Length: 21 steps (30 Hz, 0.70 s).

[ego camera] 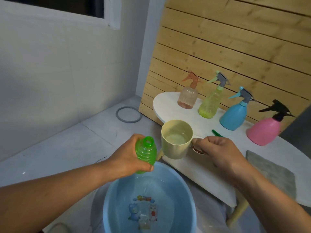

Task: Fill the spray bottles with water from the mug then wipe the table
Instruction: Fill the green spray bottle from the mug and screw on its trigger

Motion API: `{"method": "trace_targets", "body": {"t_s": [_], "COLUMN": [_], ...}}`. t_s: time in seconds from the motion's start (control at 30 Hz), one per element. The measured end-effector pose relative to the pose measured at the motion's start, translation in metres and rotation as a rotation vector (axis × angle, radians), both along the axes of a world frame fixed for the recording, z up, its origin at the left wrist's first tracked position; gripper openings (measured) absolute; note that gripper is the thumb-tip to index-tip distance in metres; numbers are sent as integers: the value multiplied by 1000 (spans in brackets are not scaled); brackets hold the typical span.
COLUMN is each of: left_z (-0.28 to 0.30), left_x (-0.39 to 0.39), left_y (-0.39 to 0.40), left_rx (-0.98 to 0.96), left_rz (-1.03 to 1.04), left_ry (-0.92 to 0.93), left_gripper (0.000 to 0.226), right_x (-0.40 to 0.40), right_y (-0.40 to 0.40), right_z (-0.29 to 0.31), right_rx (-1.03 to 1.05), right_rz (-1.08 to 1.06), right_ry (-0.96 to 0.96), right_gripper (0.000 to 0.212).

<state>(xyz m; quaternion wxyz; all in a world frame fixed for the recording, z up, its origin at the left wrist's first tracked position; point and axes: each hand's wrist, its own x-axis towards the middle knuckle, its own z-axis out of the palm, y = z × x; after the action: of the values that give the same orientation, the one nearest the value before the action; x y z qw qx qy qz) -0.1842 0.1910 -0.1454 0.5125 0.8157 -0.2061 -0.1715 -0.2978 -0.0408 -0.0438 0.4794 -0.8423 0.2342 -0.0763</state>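
My left hand (129,157) grips a green ribbed spray bottle (146,153) with its cap off and its mouth facing up, above the blue basin (117,195). My right hand (217,152) holds the handle of a cream mug (175,140) with water in it, upright just right of the green bottle. On the white table (193,170) stand capped spray bottles: orange (187,96), yellow-green (211,101), blue (235,115) and pink (264,130). A green spray head (217,133) lies on the table behind my right hand. A grey cloth (272,172) lies at the right.
The basin sits on the floor in front of the table and holds water. A grey ring (128,114) lies on the tiled floor near the wall. A wooden slat panel (235,39) rises behind the table.
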Motion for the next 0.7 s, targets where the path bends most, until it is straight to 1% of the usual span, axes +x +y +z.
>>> {"method": "trace_targets", "body": {"t_s": [0.1,0.17,0.3,0.4,0.7], "left_z": [-2,-4,-4,-3,-3], "left_x": [-3,-5,-9,-10,-12], "left_y": [-4,-5,-7,-7,-3], "left_rx": [3,12,34,38,73], "left_rz": [-22,-37,-60,-69,-80], "left_ry": [4,-6,-20,-25,-26], "left_gripper": [81,80,81,83,84], "right_x": [3,4,3,2,4], "right_y": [1,3,8,11,20], "right_z": [0,0,2,2,1], "right_rx": [-31,-68,-167,-252,-424], "right_rz": [-4,-11,-22,-12,4], "right_ry": [-23,-46,-72,-49,-50], "right_gripper": [52,55,51,46,45]}}
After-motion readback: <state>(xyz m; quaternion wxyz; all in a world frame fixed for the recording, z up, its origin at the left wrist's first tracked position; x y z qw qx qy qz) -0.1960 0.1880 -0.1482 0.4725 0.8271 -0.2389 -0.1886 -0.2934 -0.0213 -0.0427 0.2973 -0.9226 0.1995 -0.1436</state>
